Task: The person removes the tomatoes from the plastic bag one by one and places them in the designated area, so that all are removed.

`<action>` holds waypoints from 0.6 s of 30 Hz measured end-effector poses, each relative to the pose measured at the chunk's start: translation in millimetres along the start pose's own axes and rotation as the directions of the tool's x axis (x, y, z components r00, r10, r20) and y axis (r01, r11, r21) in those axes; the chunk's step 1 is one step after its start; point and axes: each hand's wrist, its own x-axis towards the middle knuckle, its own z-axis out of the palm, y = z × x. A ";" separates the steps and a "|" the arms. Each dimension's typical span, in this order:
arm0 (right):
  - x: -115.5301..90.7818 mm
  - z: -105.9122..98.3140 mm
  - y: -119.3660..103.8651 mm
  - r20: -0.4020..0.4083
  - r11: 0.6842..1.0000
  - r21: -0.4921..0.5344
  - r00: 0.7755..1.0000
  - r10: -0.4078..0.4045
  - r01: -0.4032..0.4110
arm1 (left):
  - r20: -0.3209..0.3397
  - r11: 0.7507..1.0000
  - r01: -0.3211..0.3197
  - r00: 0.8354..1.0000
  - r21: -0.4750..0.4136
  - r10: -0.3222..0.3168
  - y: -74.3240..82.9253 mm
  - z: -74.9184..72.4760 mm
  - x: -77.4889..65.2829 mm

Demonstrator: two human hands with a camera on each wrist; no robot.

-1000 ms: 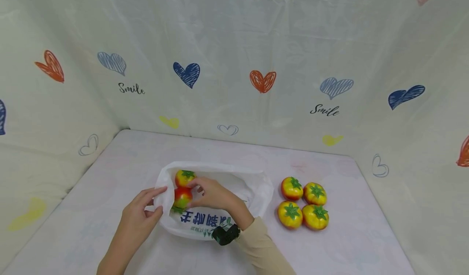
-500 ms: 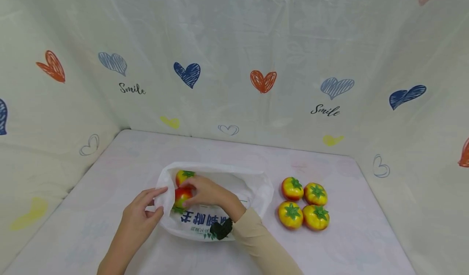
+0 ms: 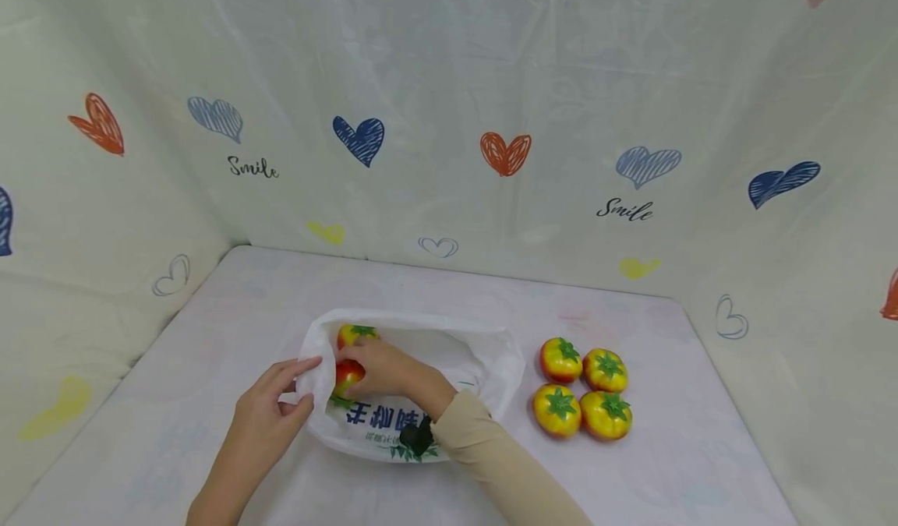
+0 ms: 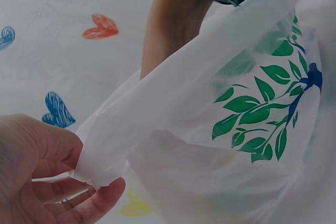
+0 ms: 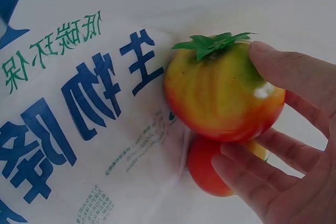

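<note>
A white plastic bag point(image 3: 491, 362) with blue and green print lies open-mouthed on the table. At its left edge, my left hand point(image 3: 270, 413) pinches the rim; the left wrist view shows the bag film point(image 4: 173, 93) between thumb and fingers. Inside the bag, my right hand point(image 3: 393, 370) grips a red-yellow tomato point(image 5: 220, 93) with a green leafy top, thumb on one side and fingers round the other. Another tomato point(image 3: 353, 334) sits just behind it, against the bag's left part. In the right wrist view, that second tomato point(image 5: 207, 166) is partly hidden by fingers.
Several yellow-red tomatoes point(image 3: 582, 390) stand in a tight group right of the bag. A pale cloth-covered table point(image 3: 666, 464) runs back to a curtain point(image 3: 435, 82) printed with hearts. A black wrist device point(image 3: 417, 435) is on my right wrist.
My right hand has moved slightly left and deeper into the bag, closing more round the nearer tomato. My left hand keeps its pinch on the rim.
</note>
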 end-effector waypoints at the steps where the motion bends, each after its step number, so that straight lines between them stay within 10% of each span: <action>1: 0.4 0.7 -0.4 0.003 1.000 -0.017 1.000 0.003 -0.003 | -0.002 1.000 -0.002 1.000 0.000 0.002 0.1 -0.1 0.1; 18: -2.1 1.0 -0.8 0.016 0.997 -0.070 1.000 0.010 -0.009 | 0.032 0.999 0.045 0.998 -0.002 -0.045 1.4 0.1 0.6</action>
